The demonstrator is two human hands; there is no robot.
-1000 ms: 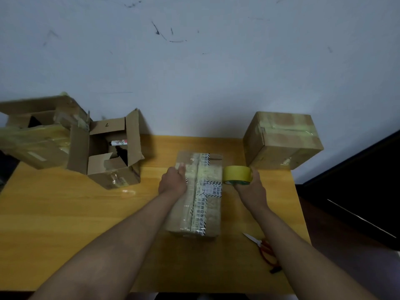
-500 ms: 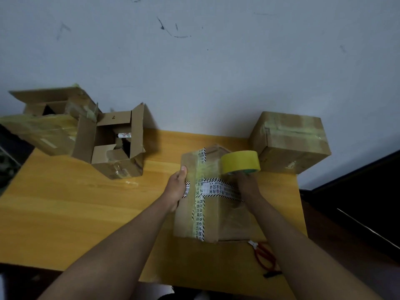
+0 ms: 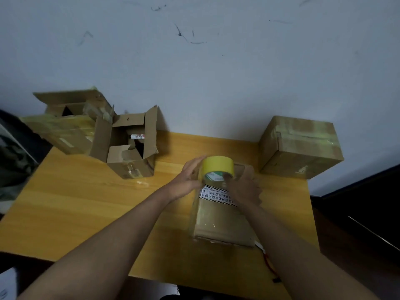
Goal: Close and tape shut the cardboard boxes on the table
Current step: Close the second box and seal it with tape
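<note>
Moved: box turned, tape roll lifted | right hand pinches roll; left hand fingers straight against it | risk: crooked strip if box slips

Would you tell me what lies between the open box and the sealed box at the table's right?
Head view: the tape roll, gripped by both hands above the middle box.

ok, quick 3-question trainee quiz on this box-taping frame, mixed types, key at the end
1. True or false: the box at the far right of the table is already taped shut.
2. Which hand holds the yellow tape roll? A) left B) right
3. How many boxes stand with flaps open?

Key
1. True.
2. B: the right hand grips it over the middle box; the left hand lies alongside, fingers straight.
3. Two, at the far left.
</note>
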